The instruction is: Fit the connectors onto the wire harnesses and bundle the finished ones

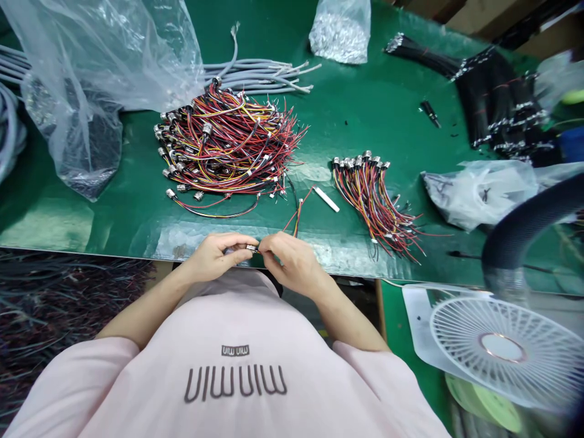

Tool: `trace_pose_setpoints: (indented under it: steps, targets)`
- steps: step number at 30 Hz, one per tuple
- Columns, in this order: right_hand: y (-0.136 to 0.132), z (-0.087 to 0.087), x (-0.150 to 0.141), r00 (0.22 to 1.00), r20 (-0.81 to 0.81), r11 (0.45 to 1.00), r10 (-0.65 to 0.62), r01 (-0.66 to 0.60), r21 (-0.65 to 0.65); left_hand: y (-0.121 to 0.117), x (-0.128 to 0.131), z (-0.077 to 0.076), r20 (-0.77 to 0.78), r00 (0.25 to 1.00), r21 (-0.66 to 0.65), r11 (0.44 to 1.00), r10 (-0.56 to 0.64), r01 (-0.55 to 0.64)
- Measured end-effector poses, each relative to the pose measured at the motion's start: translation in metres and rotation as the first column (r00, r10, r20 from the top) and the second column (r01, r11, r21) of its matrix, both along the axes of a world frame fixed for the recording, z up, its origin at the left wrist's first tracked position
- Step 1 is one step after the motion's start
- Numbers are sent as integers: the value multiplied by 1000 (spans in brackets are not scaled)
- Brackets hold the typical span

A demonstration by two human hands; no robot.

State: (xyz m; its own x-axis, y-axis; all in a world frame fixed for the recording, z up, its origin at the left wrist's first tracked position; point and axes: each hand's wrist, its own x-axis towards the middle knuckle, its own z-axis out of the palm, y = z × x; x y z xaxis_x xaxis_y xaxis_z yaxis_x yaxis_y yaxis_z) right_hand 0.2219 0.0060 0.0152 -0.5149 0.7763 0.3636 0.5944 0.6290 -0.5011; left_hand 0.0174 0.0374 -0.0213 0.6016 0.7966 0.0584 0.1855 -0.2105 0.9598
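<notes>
Close to the table's front edge, my left hand (pixel 222 255) pinches a small metal connector (pixel 251 248) between thumb and fingers. My right hand (pixel 292 260) meets it from the other side, its fingertips closed at the connector's wire end. Red, black and yellow wires (pixel 297 220) run up from behind my right fingers onto the table. Just beyond lies a white pen-like stick (pixel 326 199). A large heap of wired connectors (pixel 223 143) spreads out ahead of my left hand. One separate wired connector (pixel 214 210) rests at its near side. A smaller bundle of wired connectors (pixel 376 201) lies to the right.
Plastic bags (pixel 86 121) and grey cables (pixel 264 76) lie at the back left. Another bag of small parts (pixel 341 33) stands at the back. Black cable bundles (pixel 483 97) are at the far right. A white fan (pixel 502 353) and a dark hose (pixel 506 243) occupy the right front.
</notes>
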Motion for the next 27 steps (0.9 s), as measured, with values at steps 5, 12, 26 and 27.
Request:
trace_pose_setpoints:
  steps: [5,12,26,27]
  targets:
    - [0,0,-2,997,-70,999,-29,27,-38,0,0,1,10,1000,2,1000,17,-17]
    - [8,9,0,991,-131,1000,-2,-1,-26,0,2,-2,115,989,-282,958,89,-54]
    - [-3,-9,6,973,130,978,-192,180,101,7,6,-5,238,914,-432,879,327,-202]
    - [-2,-10,4,975,115,980,-190,180,85,7,6,-5,244,913,-432,879,328,-200]
